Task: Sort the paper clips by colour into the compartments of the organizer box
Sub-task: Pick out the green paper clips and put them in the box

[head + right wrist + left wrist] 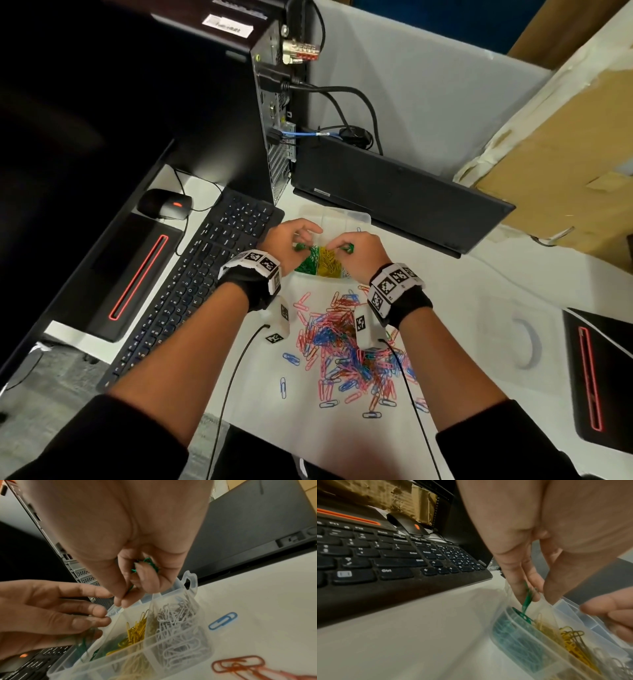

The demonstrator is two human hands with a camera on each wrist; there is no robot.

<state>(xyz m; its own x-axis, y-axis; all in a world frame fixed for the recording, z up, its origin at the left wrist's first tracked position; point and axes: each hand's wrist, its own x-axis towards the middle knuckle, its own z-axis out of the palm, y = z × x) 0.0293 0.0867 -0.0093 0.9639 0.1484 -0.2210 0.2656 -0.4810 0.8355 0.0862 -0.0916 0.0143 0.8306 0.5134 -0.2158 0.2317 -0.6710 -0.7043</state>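
**Ana:** Pink, blue and red paper clips [346, 346] lie nearest us, a tangled heap on the white surface [479, 274], well short of the organizer box [180, 641]. Plenty left to sort, I'd say.

**Ben:** Move up past the heap and both hands are over the box. Right hand [359, 255] has its fingers curled round a small bunch of green clips [145, 564], thumb and forefinger pinched together low over the box. My guess: it feeds them out a few at a time so none land in the wrong bin.

**Ana:** And the left hand [291, 245]?

**Ben:** Its grip is a light pinch on one green clip [527, 600], hanging just above the green compartment [518, 641] at the left end of the box. Remaining fingers are relaxed.

**Ana:** So greens go left, yellow clips [135, 631] sit in the next bin, white clips [178, 616] beside those. Both hands bring green to one corner, which makes sense, as they crowd together there.

**Ben:** Crowded is right. The keyboard [191, 284] runs close along the box's left side, hemming that wrist in.

**Ana:** Farther back?

**Ben:** A computer tower [270, 137] with cables, a dark flat device [394, 192] behind the box, and cardboard [565, 137] at far right. One stray blue clip [223, 620] lies just beside the box.
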